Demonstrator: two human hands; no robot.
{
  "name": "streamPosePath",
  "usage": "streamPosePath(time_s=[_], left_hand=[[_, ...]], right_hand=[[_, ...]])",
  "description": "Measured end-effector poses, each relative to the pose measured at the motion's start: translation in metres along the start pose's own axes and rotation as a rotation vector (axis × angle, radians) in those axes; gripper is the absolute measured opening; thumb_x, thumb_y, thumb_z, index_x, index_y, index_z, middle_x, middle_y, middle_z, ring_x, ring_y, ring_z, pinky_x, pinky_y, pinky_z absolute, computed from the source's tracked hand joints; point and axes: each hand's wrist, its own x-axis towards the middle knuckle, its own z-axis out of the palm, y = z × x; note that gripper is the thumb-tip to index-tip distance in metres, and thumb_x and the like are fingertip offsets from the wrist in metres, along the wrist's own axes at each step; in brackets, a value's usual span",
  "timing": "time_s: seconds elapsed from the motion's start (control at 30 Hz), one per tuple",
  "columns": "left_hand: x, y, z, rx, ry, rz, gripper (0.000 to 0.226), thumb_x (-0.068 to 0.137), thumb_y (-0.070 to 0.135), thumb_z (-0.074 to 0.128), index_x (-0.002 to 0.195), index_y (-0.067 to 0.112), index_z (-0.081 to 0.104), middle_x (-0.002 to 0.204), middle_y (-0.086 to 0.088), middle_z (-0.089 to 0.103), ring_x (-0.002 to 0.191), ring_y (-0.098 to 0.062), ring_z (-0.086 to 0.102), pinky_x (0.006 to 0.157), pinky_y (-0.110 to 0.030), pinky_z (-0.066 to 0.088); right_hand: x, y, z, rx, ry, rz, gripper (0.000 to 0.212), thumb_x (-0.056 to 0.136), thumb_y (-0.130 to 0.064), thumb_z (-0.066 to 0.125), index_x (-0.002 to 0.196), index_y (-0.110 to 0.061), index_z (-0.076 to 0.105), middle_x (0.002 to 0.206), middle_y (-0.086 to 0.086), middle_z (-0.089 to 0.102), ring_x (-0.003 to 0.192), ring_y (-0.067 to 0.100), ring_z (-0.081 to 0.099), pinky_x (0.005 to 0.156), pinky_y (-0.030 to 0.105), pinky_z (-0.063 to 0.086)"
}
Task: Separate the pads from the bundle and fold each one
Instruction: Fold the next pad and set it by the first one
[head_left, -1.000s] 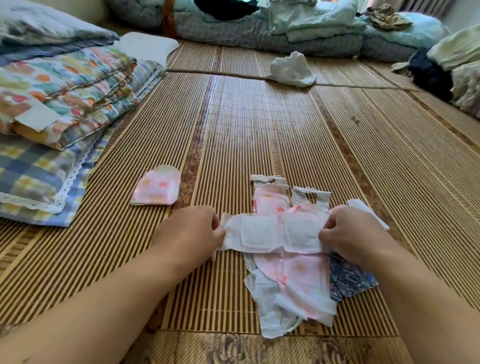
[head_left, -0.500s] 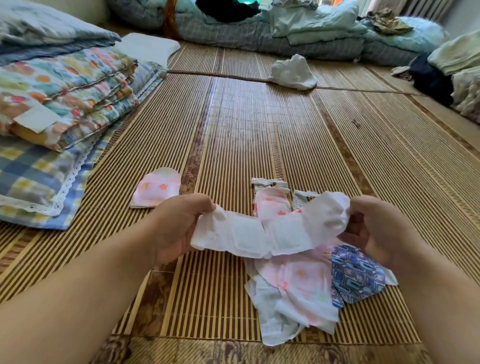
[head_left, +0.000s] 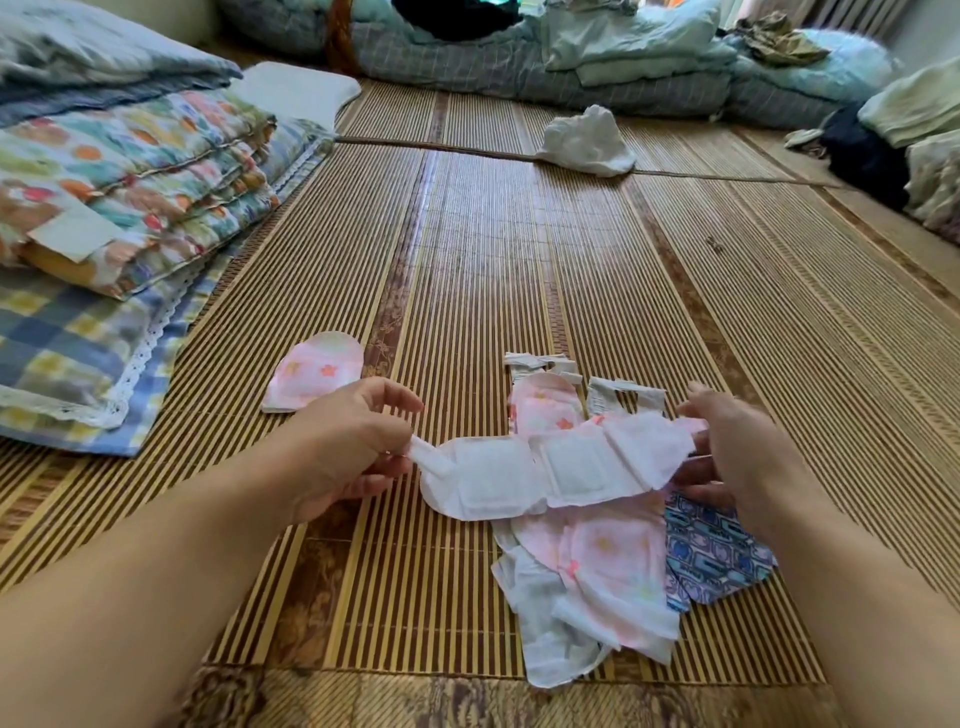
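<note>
One white pad (head_left: 550, 470) between both hands (head_left: 343, 447) (head_left: 737, 457)

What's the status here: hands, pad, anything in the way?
Left hand grip on left end of white pad, right hand grip on right end. Pad held spread over the bundle. Folded pink pad aside on mat; nothing blocking.

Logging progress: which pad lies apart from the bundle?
The pink flowered pad beyond the left hand; the white pad stretches from it to the right hand, others overlap in the bundle.
</note>
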Motion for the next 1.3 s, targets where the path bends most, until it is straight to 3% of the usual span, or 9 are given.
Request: streamPosePath(time_s=[0.07, 0.13, 0.37, 0.5, 0.6, 0.87, 1.1, 1.2, 1.3], left_hand=[[-0.001, -0.001, -0.002, 0.080, 0.020, 0.005, 0.032, 0.085, -0.004, 0.050, 0.101, 0.021, 0.061, 0.078, -0.009, 0.063, 0.062, -0.015, 0.057, 0.049, -0.023, 0.047], [-0.002, -0.003, -0.005, 0.163, 0.023, 0.000, 0.027, 0.085, -0.002, 0.051, 0.095, 0.018, 0.066, 0.080, -0.008, 0.065, 0.066, -0.015, 0.059, 0.053, -0.024, 0.050], [-0.008, -0.006, -0.017, 0.316, 0.037, 0.011, 0.015, 0.081, 0.011, 0.059, 0.086, 0.000, 0.069, 0.076, -0.011, 0.062, 0.067, -0.021, 0.055, 0.062, -0.031, 0.042], [-0.011, -0.005, -0.013, 0.343, -0.013, 0.112, 0.016, 0.082, 0.005, 0.061, 0.092, 0.015, 0.066, 0.090, -0.009, 0.064, 0.069, -0.018, 0.061, 0.058, -0.025, 0.053], [-0.012, -0.003, -0.003, 0.263, -0.053, 0.148, 0.030, 0.081, 0.003, 0.062, 0.103, 0.024, 0.059, 0.102, -0.011, 0.063, 0.079, -0.022, 0.066, 0.067, -0.029, 0.059], [-0.006, 0.009, 0.029, 0.245, -0.042, 0.190, 0.042, 0.082, 0.004, 0.062, 0.116, 0.025, 0.053, 0.095, -0.006, 0.064, 0.064, -0.007, 0.068, 0.048, -0.017, 0.047], [-0.007, 0.015, 0.046, 0.234, -0.193, 0.196, 0.054, 0.085, 0.006, 0.056, 0.132, 0.029, 0.044, 0.110, 0.001, 0.066, 0.073, -0.010, 0.065, 0.059, -0.023, 0.049], [-0.006, 0.012, 0.047, 0.330, -0.133, 0.220, 0.050, 0.085, 0.008, 0.057, 0.131, 0.028, 0.049, 0.113, 0.004, 0.064, 0.073, -0.009, 0.066, 0.066, -0.025, 0.052], [-0.002, 0.006, 0.035, 0.713, 0.203, 0.296, 0.039, 0.085, 0.026, 0.060, 0.124, 0.026, 0.056, 0.115, 0.004, 0.064, 0.092, -0.012, 0.062, 0.077, -0.031, 0.054]], right_hand=[[0.001, 0.003, 0.003, -0.125, 0.021, -0.011, 0.048, 0.082, -0.049, 0.062, 0.106, -0.008, 0.056, 0.097, 0.014, 0.065, 0.084, 0.029, 0.063, 0.072, 0.043, 0.054], [0.001, 0.004, 0.005, -0.265, 0.069, -0.056, 0.048, 0.076, -0.026, 0.074, 0.117, -0.013, 0.054, 0.102, 0.010, 0.062, 0.085, 0.026, 0.064, 0.073, 0.046, 0.057], [-0.002, 0.000, -0.001, -0.311, 0.232, -0.280, 0.025, 0.079, -0.012, 0.065, 0.104, -0.013, 0.065, 0.094, 0.005, 0.068, 0.085, 0.023, 0.064, 0.073, 0.047, 0.058], [-0.016, -0.007, 0.017, -0.273, 0.123, -0.496, 0.008, 0.082, -0.011, 0.068, 0.087, -0.016, 0.064, 0.081, -0.003, 0.064, 0.075, 0.012, 0.062, 0.060, 0.014, 0.051], [-0.030, -0.005, 0.038, -0.347, 0.009, -0.595, 0.013, 0.082, -0.011, 0.068, 0.088, -0.021, 0.063, 0.078, -0.012, 0.061, 0.073, 0.000, 0.058, 0.060, 0.006, 0.049], [-0.039, 0.003, 0.050, -0.574, -0.243, -0.559, 0.051, 0.079, -0.038, 0.069, 0.125, -0.034, 0.049, 0.092, -0.014, 0.065, 0.087, 0.000, 0.059, 0.068, 0.009, 0.040], [-0.035, 0.003, 0.046, -0.318, -0.250, -0.390, 0.031, 0.091, -0.011, 0.047, 0.112, -0.031, 0.059, 0.086, -0.001, 0.071, 0.088, 0.013, 0.064, 0.085, 0.040, 0.051], [-0.033, -0.001, 0.040, -0.215, -0.074, -0.353, 0.028, 0.090, -0.007, 0.045, 0.102, -0.025, 0.064, 0.086, 0.000, 0.071, 0.087, 0.017, 0.065, 0.082, 0.041, 0.053], [-0.024, -0.003, 0.025, -0.350, 0.178, -0.382, 0.019, 0.090, -0.013, 0.048, 0.098, -0.019, 0.065, 0.089, 0.002, 0.069, 0.080, 0.022, 0.062, 0.071, 0.040, 0.053]])
